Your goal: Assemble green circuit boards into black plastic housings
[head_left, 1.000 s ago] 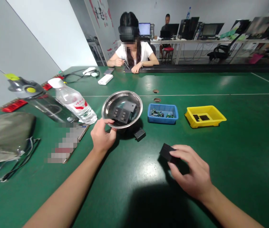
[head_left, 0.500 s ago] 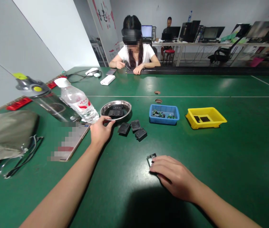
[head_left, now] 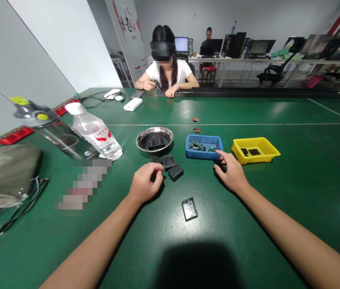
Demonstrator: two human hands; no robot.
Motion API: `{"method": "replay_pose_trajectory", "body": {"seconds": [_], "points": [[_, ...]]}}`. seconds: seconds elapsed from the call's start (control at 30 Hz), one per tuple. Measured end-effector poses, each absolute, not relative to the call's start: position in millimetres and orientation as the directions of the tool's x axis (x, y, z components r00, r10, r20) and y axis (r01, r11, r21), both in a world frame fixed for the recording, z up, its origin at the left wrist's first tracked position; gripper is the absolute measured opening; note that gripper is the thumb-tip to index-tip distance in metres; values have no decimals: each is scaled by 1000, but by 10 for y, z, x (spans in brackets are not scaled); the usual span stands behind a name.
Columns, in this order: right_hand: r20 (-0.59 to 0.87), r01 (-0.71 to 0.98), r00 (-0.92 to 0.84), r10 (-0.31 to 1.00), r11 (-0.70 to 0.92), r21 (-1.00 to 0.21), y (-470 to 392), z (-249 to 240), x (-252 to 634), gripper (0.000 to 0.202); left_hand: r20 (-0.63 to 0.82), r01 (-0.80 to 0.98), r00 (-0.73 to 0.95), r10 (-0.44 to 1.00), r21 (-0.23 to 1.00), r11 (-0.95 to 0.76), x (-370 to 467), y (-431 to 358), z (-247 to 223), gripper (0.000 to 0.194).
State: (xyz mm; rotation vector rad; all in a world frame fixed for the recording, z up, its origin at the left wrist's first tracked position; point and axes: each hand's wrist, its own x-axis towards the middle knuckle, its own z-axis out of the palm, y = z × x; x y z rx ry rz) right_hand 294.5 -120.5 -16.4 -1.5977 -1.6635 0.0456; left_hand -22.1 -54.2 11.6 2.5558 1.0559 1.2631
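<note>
My left hand (head_left: 146, 182) hovers by a small group of black plastic cases (head_left: 176, 172), its fingers loosely curled with a gap at the thumb. It partly covers one of them, and nothing shows in its grip. My right hand (head_left: 231, 170) is open, thumb and fingers apart, with the index fingertip at the near right corner of the blue bin (head_left: 204, 153). Small green circuit boards (head_left: 200, 147) with wires lie in that bin. One open black case (head_left: 189, 209), hollow side up, rests alone on the table in front of me.
A steel bowl (head_left: 140, 146) holds several black cases. The yellow bin (head_left: 260, 157) to the right contains dark flat pieces. Left stand a water bottle (head_left: 98, 132), a grey tumbler (head_left: 61, 134) and a cloth bag (head_left: 4, 176). Across the green table sits a person (head_left: 170, 72).
My right hand has let go of the open case and moved up to the blue bin. My left hand has left the bowl, now shifted right, and come to the black cases.
</note>
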Motion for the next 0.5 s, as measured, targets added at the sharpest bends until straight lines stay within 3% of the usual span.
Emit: {"method": "replay_pose_trajectory", "body": {"seconds": [0.2,0.5], "points": [[513,822,144,846,186,-538,-1055,-148,3053,12,650,362,599,467,300,-883,24,-901,151,12],[588,778,3,809,367,-510,-1817,-37,3073,5,619,275,610,494,419,-865,18,-1233,200,15]]}}
